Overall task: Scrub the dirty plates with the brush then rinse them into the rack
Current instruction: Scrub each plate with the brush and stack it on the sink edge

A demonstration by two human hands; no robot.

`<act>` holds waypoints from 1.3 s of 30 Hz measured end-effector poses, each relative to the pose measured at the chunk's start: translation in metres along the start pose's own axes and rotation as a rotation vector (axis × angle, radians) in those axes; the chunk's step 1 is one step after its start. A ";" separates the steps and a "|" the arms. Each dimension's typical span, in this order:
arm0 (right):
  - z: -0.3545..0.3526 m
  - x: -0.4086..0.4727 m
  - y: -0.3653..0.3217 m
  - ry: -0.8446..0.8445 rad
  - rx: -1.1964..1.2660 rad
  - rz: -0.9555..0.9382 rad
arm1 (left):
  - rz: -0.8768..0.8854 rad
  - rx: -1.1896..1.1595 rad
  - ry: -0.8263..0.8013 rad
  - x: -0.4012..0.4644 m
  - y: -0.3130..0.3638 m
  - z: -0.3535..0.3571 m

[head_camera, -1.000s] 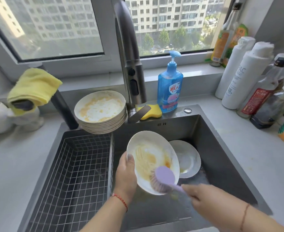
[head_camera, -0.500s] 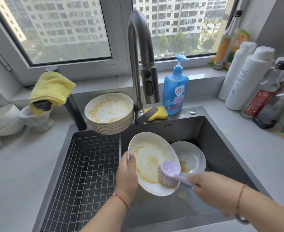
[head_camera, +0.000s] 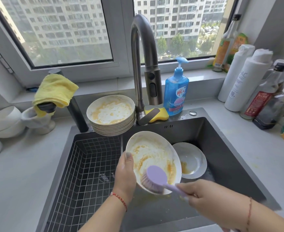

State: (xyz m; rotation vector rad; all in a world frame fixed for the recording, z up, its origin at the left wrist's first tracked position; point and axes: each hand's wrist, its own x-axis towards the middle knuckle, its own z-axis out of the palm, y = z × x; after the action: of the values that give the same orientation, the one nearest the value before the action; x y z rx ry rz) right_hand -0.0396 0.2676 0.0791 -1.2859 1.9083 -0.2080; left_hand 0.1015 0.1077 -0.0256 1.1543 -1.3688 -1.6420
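My left hand grips the left rim of a white plate smeared with yellow residue, tilted up over the dark sink. My right hand grips the handle of a lilac brush, whose bristles press on the plate's lower part. A second dirty plate leans in the sink behind it. A stack of several dirty plates sits on the sink's back edge. The wire rack fills the sink's left part and holds nothing.
The grey faucet arches over the sink's back. Blue soap bottle and yellow sponge stand behind it. Bottles crowd the right counter. A yellow cloth and white bowls are at the left.
The brush has moved over the plate's lower part, from lower middle to the right and back down-left. The yellow residue is more spread. My left hand keeps its hold on the rim.
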 end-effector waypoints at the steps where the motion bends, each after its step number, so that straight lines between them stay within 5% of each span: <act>1: 0.001 0.002 -0.005 -0.016 0.022 -0.019 | -0.004 -0.004 -0.015 -0.002 0.001 0.001; 6: -0.005 0.037 -0.015 0.175 0.147 0.003 | -0.117 -0.056 -0.116 -0.011 0.002 0.012; 10: -0.010 0.052 0.001 0.361 -0.208 0.093 | -0.091 -0.050 -0.105 -0.012 0.006 0.012; 15: -0.009 0.026 0.015 0.190 -0.424 0.131 | -0.010 0.023 -0.051 -0.006 0.008 0.003; 22: -0.006 0.002 -0.007 -0.035 -0.133 0.009 | -0.035 -0.012 -0.061 -0.003 0.007 0.006; 26: -0.009 0.031 -0.016 0.222 0.027 -0.035 | -0.103 -0.071 -0.136 -0.012 0.008 0.016; 30: -0.017 0.040 0.000 0.374 -0.324 0.095 | -0.071 -0.057 -0.122 -0.011 0.010 0.011; 33: -0.019 0.025 0.001 0.210 -0.520 0.154 | 0.013 -0.017 -0.091 -0.010 0.014 0.004; 39: -0.005 -0.001 0.004 -0.069 -0.337 -0.008 | 0.095 0.080 -0.033 -0.006 0.012 -0.005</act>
State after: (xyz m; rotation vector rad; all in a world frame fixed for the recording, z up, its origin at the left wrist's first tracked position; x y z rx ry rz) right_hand -0.0458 0.2688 0.0814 -1.4989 1.9336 0.1602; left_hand 0.1082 0.1093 -0.0129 1.0947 -1.4989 -1.5578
